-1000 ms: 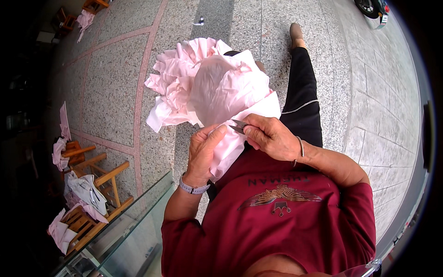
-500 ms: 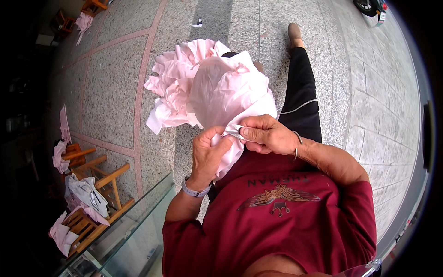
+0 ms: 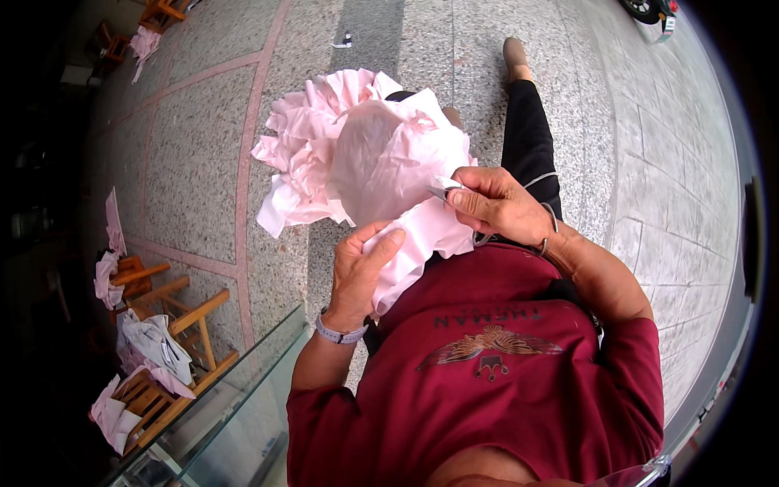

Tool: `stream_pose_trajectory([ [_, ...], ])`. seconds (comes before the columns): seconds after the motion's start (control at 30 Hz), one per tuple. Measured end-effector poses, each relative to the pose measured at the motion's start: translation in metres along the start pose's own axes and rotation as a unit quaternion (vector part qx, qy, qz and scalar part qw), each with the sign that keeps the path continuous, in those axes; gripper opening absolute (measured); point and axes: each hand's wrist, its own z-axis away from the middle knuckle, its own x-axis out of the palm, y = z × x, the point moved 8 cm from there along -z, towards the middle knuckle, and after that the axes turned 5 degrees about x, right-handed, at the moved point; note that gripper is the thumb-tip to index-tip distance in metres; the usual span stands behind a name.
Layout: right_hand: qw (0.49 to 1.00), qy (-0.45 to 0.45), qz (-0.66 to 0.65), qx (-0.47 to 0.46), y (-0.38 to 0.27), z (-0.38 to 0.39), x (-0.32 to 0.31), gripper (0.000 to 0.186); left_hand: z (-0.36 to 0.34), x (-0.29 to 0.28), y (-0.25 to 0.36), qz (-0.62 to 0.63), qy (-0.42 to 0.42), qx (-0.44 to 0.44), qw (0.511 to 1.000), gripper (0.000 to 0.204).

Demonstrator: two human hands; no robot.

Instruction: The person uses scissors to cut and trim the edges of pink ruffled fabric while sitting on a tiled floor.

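The person sits over a stone-paved floor point(image 3: 203, 162), holding a bundle of pale pink garments point(image 3: 357, 154) up before the chest. The left hand point(image 3: 361, 272) lies flat under a lower fold of the cloth, fingers together and supporting it. The right hand point(image 3: 495, 203) is closed around a small metal snipping tool point(image 3: 445, 189) — its tip points to the person's left, toward the fabric, long axis roughly level. The tip sits at the cloth's edge; trimming looks to be under way, not finished. More pink pieces hang on wooden stools point(image 3: 174, 325) at the left — whether done or waiting cannot be told.
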Motion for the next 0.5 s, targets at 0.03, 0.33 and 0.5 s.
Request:
stream_pose_trajectory([
  [0.03,1.000,0.014,0.018,-0.003,0.003,0.000,-0.002,0.022,0.000,-0.003,-0.003,0.010,0.003,-0.004,1.000,0.024],
  [0.33,0.989,-0.004,0.146,-0.005,0.011,0.010,0.019,0.019,0.001,0.000,-0.007,0.092,0.001,-0.035,0.995,0.022],
  [0.5,0.990,-0.003,0.140,-0.030,0.009,0.011,0.024,0.021,0.002,0.000,-0.008,0.104,-0.009,-0.033,0.994,0.023],
])
